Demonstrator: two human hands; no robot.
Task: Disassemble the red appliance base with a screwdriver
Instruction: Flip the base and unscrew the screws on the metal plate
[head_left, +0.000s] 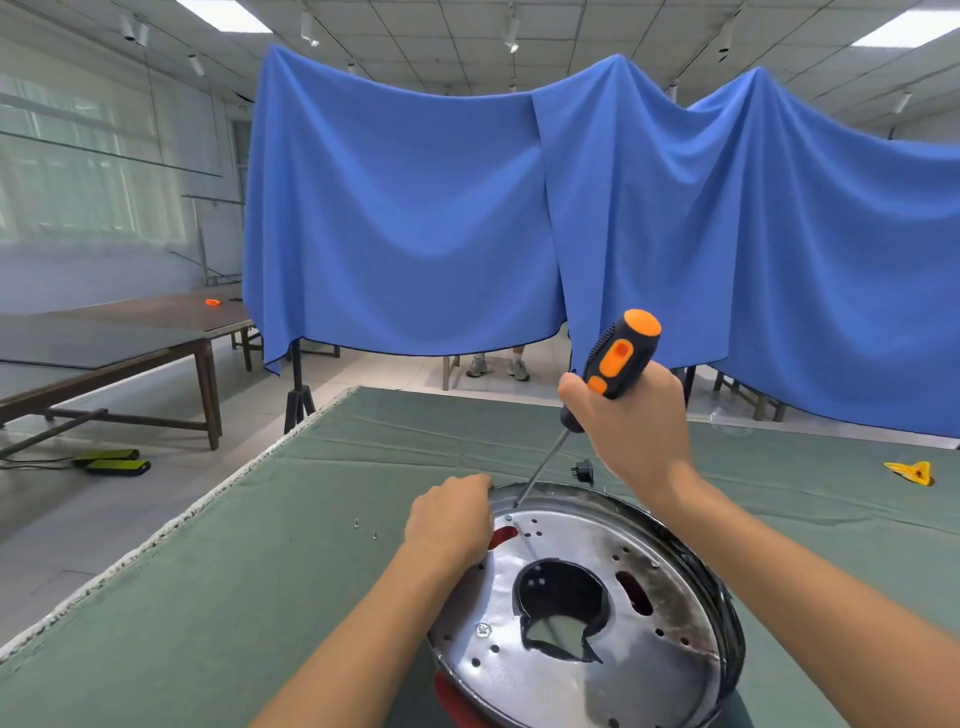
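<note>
Glossy metal plate (582, 649), matt (possibly felt) tablecloth (260, 571)

Big blue cloths (415, 208) hang across the middle and right of the frame. Frosted windows (78, 166) at upper left, long brown tables (119, 338) at left, pale tiled floor (104, 499), panel ceiling lights (906, 26) up top.

right hand (636, 421) grips screwdriver (613, 364) | left hand (449, 519) holds appliance base (649, 587) rim
</note>
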